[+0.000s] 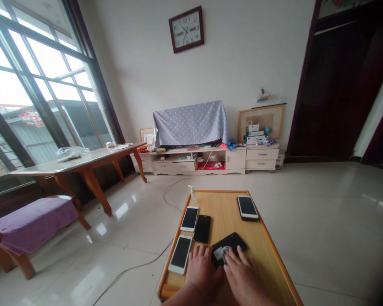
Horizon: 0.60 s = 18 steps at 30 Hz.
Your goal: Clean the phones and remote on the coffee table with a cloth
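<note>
A black phone (234,242) lies slanted on the small wooden table, with a pale label-like patch and a greyish bit on its upper face. My right hand (242,272) rests over its near right part, fingers spread, the fingertips on the greyish bit; I cannot make out what that is. To the left, my left hand (200,267) lies palm down with fingers stretched out, its thumb side close to the phone's near left corner. Beside it is a white phone (180,254). Beyond the fingers lie another black phone (202,228) and a second white phone (189,218).
Stacked phones (247,207) lie at the table's far right corner, and a small pump bottle (192,194) stands at the far left. The wooden table (223,204) has a raised rim. A cable (140,264) runs along the floor on the left.
</note>
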Motion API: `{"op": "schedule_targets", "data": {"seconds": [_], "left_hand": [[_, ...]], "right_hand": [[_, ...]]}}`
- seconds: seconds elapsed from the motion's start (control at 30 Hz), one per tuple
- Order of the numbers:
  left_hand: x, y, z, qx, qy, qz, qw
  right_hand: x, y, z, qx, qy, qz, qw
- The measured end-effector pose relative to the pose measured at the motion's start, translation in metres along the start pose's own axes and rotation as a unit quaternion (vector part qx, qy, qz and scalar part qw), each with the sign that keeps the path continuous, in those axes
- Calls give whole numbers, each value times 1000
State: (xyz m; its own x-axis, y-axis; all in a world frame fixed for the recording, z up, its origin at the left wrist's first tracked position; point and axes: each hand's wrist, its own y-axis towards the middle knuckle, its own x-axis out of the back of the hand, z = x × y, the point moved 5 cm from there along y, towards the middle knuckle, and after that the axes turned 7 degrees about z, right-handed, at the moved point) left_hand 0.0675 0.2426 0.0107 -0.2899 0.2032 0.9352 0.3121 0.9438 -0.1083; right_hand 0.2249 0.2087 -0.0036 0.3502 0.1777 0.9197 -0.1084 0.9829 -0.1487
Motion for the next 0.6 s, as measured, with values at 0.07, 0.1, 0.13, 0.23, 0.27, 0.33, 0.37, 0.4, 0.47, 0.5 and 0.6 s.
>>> {"op": "schedule_targets", "data": {"seconds": [0.07, 0.1, 0.13, 0.23, 0.27, 0.33, 0.37, 0.4, 0.47, 0.5, 0.6], "left_hand": [[0, 0, 0, -3, -3, -4, 1000], [1, 0, -1, -4, -4, -6, 1000], [1, -1, -1, -4, -5, -9, 1000], [3, -2, -2, -5, -9, -15, 1000], [3, -2, -2, -5, -10, -16, 1000], [3, -1, -1, -3, -10, -13, 1000], [3, -1, -1, 0, -9, -9, 1000], [3, -1, -1, 2, -6, -2, 1000], [3, -1, -2, 3, 0, 7, 1000], [4, -2, -3, 2, 0, 7, 1000], [9, -4, -6, -1, -5, -2, 1000]], "right_hand": [[-3, -2, 11, 35, 7, 18, 999], [-1, -2, 12, 37, 5, 17, 999], [2, 0, 8, 25, 1, 8, 1000], [15, 8, -15, -55, -16, -34, 998], [17, 9, -19, -71, -18, -42, 996], [14, 11, -16, -57, -10, -33, 998], [10, 10, -10, -30, -3, -18, 999], [6, 9, -2, 3, 5, 1, 1000], [1, 7, 11, 52, 14, 29, 998], [2, 7, 14, 59, 14, 34, 998], [12, 12, 3, -3, -6, 13, 1000]]}}
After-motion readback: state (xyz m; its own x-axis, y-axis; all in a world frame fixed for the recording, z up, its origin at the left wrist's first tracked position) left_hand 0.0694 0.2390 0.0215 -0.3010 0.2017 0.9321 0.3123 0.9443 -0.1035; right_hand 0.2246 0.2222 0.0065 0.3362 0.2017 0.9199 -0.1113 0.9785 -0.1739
